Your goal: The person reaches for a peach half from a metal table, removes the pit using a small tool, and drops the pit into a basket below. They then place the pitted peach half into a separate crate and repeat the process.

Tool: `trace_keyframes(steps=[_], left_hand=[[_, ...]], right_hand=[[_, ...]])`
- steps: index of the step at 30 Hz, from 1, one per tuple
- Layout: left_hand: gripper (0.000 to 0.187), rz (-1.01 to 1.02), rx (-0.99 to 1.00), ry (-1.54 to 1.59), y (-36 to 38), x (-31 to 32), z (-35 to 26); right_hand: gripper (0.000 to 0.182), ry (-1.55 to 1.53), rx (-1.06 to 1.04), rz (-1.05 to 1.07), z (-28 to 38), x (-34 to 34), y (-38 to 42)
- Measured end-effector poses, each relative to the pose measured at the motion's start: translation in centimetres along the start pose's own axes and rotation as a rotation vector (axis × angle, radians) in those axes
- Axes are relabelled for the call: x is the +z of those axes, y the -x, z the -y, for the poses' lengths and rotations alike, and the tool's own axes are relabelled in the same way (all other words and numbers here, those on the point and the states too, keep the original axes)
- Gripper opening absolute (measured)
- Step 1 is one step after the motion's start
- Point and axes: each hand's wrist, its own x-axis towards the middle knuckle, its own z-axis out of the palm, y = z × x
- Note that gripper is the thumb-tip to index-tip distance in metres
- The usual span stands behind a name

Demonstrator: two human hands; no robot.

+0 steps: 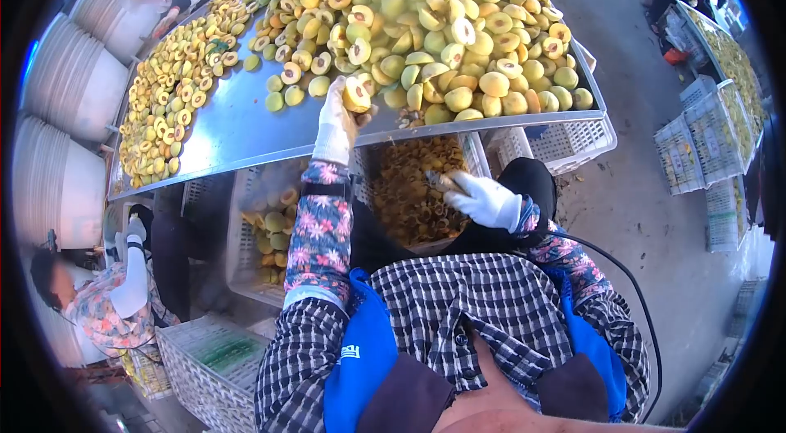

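Note:
My left hand (337,118), in a white glove, is closed on a halved yellow fruit (356,96) at the front edge of the metal table (233,126). The cut face with its brown centre shows. My right hand (485,200), also gloved, is closed round a small tool (438,181), its shape partly hidden. It is above a crate of brown fruit scraps (416,208), apart from the left hand. A large heap of halved and whole fruits (426,15) lies on the table beyond my left hand.
More halves (168,97) lie at the table's left. White crates (565,142) stand below it, one holding fruit (277,228). A co-worker (110,298) sits at lower left near stacked tubs (74,81). A black cable (626,269) runs down at right, beside stacked crates (692,142).

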Motion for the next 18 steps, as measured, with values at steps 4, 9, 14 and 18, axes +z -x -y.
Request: trace_keyframes(steps=[4,9,14,18], left_hand=[[0.054,0.143,-0.028,0.058,5.4,2.5,0.0],[0.058,0.270,-0.053,0.185,8.0,4.6,0.8],[0.049,0.306,0.097,0.252,8.3,6.1,2.4],[0.050,0.232,0.322,0.152,8.4,6.5,3.6]], right_hand=[[0.034,-0.074,-0.268,-0.352,2.9,-0.7,-2.2],[0.036,0.030,-0.325,-0.485,6.3,-1.1,-3.9],[0.035,0.141,-0.351,-0.610,5.8,0.5,-4.1],[0.032,0.138,-0.379,-0.642,5.7,0.6,-3.9]])
